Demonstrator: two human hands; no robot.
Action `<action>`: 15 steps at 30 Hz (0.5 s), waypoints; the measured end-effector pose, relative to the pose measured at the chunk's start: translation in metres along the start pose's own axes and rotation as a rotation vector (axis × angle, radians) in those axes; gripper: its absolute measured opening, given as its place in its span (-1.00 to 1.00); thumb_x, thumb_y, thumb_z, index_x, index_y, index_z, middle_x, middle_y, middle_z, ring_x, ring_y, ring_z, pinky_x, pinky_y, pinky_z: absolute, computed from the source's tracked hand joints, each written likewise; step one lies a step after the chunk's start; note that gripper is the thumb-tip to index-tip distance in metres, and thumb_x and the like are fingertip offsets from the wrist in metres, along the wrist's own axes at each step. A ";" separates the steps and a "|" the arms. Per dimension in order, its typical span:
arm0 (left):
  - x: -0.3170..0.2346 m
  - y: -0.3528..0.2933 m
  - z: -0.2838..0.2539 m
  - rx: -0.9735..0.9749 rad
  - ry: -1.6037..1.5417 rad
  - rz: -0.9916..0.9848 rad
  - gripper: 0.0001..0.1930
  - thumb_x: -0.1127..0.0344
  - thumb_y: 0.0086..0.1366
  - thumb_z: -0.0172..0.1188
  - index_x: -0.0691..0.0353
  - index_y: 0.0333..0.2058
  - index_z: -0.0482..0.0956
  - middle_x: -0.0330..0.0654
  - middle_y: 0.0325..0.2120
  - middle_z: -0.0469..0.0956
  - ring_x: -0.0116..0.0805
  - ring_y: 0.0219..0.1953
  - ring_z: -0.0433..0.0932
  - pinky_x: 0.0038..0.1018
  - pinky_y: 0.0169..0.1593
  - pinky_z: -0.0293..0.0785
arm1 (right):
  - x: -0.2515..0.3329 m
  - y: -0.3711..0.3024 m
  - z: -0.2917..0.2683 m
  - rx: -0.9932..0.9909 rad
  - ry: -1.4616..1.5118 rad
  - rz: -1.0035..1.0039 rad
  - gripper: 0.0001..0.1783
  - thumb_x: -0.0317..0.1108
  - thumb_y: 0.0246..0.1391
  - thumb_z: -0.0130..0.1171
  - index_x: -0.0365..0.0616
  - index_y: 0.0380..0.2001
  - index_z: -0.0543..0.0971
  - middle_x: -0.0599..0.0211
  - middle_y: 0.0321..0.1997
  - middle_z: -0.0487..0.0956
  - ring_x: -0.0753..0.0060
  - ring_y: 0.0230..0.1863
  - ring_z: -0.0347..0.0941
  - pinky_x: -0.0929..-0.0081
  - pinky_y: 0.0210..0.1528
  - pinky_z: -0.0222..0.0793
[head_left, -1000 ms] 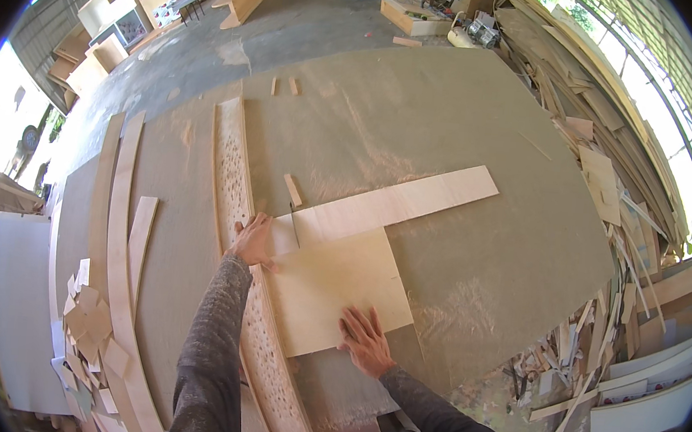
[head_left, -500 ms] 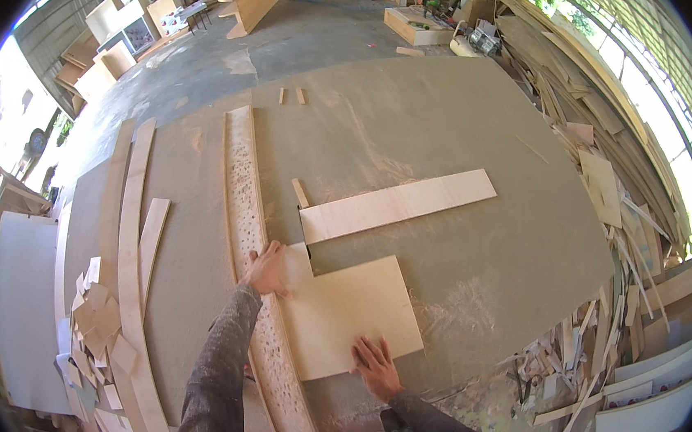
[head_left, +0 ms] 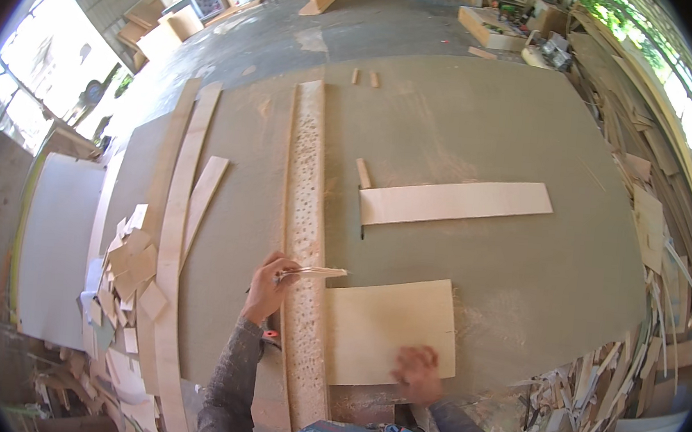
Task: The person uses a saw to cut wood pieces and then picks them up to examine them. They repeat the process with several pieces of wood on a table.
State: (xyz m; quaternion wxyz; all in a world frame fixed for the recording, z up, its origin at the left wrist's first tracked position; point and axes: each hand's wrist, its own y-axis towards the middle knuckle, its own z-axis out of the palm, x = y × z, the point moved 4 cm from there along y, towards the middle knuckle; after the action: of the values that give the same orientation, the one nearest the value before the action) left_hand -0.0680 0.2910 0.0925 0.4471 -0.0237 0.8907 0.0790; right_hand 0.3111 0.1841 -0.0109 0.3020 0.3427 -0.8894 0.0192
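My left hand [head_left: 268, 287] is closed on a small pale plywood piece [head_left: 324, 272], seen nearly edge-on and raised above a long board dotted with holes [head_left: 307, 213]. Something thin and dark shows by the fingers, too small to name. To the right of that board lies a rectangular plywood panel [head_left: 378, 322], its left edge along the board. My right hand [head_left: 418, 375] is over the panel's lower right part, fingers bent and blurred, so their grip cannot be made out.
A plywood strip [head_left: 458, 204] lies beyond the panel, with a short stick [head_left: 363, 173] at its left end. Long strips [head_left: 184, 202] and a heap of small offcuts [head_left: 132, 259] are on the left. Scrap wood [head_left: 577, 393] is piled at the right edge.
My left hand has lifted the small plywood piece from beside the panel and tilted it on edge. My right hand's fingers, spread before, are now bent. The whole view has shifted.
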 end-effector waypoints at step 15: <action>0.214 -0.222 -0.118 -1.088 -0.665 -0.844 -0.63 0.25 0.32 0.22 0.24 0.06 0.50 -0.19 -0.23 0.53 -0.27 -0.23 0.55 -0.35 -0.16 0.48 | -0.187 0.188 -0.105 -0.435 -0.202 0.318 -0.58 -0.47 0.10 0.21 -0.32 0.05 0.53 0.05 0.18 0.49 -0.04 0.19 0.39 0.15 0.23 0.34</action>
State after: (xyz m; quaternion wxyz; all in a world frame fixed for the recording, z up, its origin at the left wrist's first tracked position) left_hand -0.2649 0.0590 -0.0355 0.6093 -0.5538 0.4601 0.3321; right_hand 0.3580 0.4646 0.0043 0.2716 0.1264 -0.9407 -0.1591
